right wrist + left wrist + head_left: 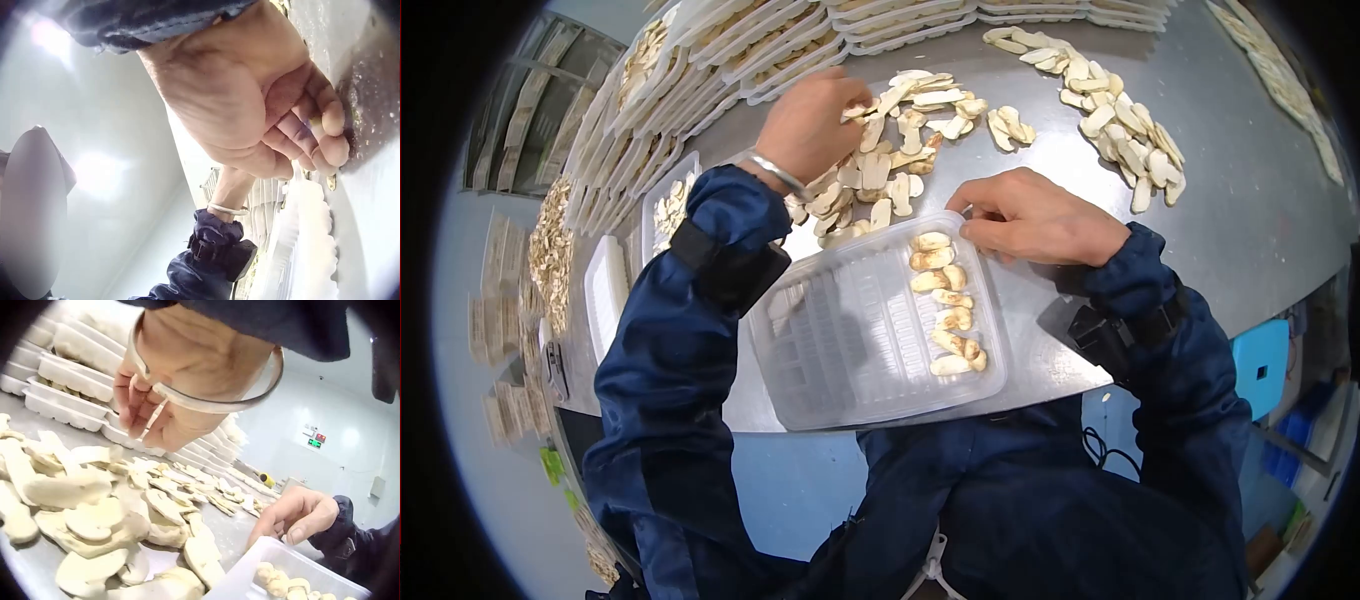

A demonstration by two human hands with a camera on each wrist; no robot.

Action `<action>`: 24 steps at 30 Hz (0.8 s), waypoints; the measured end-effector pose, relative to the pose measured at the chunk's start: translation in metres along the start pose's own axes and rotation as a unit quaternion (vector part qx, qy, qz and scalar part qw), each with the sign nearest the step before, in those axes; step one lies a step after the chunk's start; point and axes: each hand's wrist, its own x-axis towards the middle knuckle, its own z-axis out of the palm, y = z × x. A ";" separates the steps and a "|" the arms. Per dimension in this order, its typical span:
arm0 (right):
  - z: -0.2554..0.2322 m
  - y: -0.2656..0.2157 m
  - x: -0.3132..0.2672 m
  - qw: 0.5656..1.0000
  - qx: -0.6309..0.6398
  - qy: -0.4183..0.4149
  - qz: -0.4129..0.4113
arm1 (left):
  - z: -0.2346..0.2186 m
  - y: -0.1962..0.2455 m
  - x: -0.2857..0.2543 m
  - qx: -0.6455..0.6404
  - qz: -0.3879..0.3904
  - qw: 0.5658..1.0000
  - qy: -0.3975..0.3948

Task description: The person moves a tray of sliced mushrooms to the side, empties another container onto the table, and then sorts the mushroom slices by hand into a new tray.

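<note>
Tray (835,345) nearest, mushroom row (953,318) along its right side. Right hand (1035,215) by far right corner, palm turned inward, fingers loosely curled, released. Left hand (815,125) bent down over mushroom pile (875,172); cannot tell if pinching. Green wall sign (314,443), lettering too small.

The left hand (815,122) is at the left edge of a pile of slices (875,170) on the table (1230,240); stacked trays (740,60) stand behind and left of it. The right hand (1040,222) is at the far right corner of an open tray (830,350), which lies nearer the person than both hands. Along that tray's right side, just before the right hand, runs a row of slices (953,319). A small cluster (1011,128) lies behind the right hand, a longer heap (1122,118) behind and right.
</note>
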 end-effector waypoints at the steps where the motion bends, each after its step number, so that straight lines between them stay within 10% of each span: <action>1: 0.000 0.001 0.001 1.000 0.004 -0.010 0.008 | 0.005 0.001 0.006 -0.020 0.042 0.999 0.002; 17: 0.002 0.002 -0.001 1.000 0.016 0.007 -0.016 | 0.035 0.042 0.030 -0.054 -0.096 0.976 -0.190; 24: 0.002 0.001 0.000 1.000 0.002 0.000 -0.004 | 0.042 0.045 0.023 -0.053 0.087 0.988 -0.114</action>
